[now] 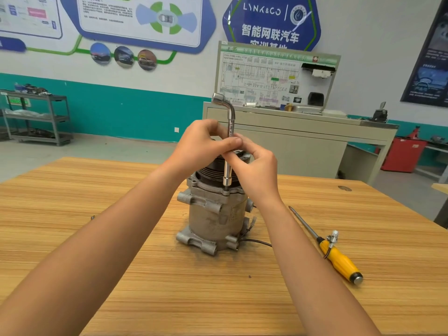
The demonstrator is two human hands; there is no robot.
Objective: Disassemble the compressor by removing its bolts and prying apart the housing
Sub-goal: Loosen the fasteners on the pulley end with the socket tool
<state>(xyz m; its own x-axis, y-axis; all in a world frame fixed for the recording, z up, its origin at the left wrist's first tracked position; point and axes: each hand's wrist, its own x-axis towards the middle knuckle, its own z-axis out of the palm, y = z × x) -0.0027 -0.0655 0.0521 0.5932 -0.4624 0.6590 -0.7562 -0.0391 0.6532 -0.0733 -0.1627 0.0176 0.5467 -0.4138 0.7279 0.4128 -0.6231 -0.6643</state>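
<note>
A grey metal compressor [213, 219] stands upright in the middle of the wooden table [145, 275], its black pulley on top. A chrome L-shaped socket wrench [229, 151] stands vertically with its lower socket on a bolt at the housing's top flange. My left hand [202, 144] and my right hand [257, 170] both pinch the wrench's shaft about halfway up, fingers touching each other. The bent upper end of the wrench points left above my hands.
A yellow-handled screwdriver [337, 255] lies on the table to the right of the compressor, with a small metal connector on a black wire [257, 241] beside it. A beige training bench stands behind the table. A grey shelf cart stands at far left.
</note>
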